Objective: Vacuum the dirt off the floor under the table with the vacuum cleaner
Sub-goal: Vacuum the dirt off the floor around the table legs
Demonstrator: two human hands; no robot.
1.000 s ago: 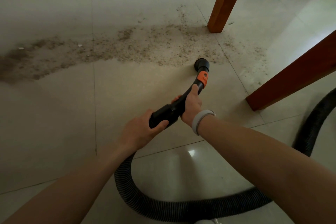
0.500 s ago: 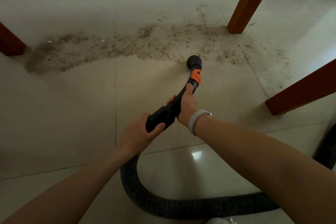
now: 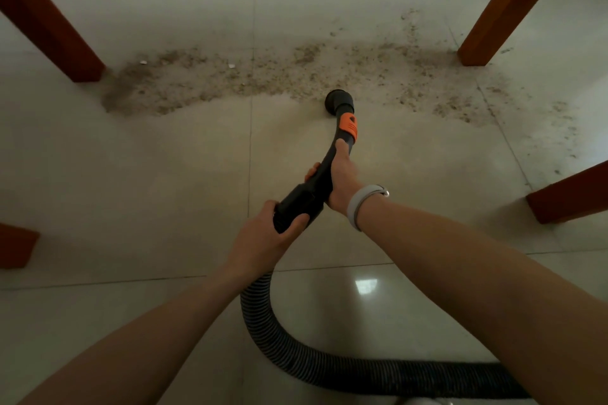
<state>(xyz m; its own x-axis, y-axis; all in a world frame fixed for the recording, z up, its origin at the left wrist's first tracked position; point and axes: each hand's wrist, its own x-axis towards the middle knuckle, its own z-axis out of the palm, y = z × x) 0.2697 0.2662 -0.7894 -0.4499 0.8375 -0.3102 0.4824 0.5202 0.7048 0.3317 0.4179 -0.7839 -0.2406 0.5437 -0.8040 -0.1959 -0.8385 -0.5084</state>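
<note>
A band of brown dirt [image 3: 279,76] lies across the pale tiled floor between the wooden table legs. The black vacuum nozzle [image 3: 339,101] touches the floor at the near edge of the dirt. Behind it an orange collar [image 3: 348,125] sits on the curved black wand. My right hand [image 3: 342,177] grips the wand just below the collar. My left hand [image 3: 266,240] grips the thick black handle end where the ribbed hose [image 3: 296,352] joins.
Wooden table legs stand at the far left [image 3: 49,26], far right [image 3: 513,3], near right [image 3: 569,197] and near left edge [image 3: 16,245]. The hose loops behind my arms toward the lower right. A pale vacuum body part [image 3: 424,401] peeks in at the bottom edge.
My view has swung left, bringing the left table legs into sight. The nozzle has slid left along the near edge of the dirt. Both hands keep their grip.
</note>
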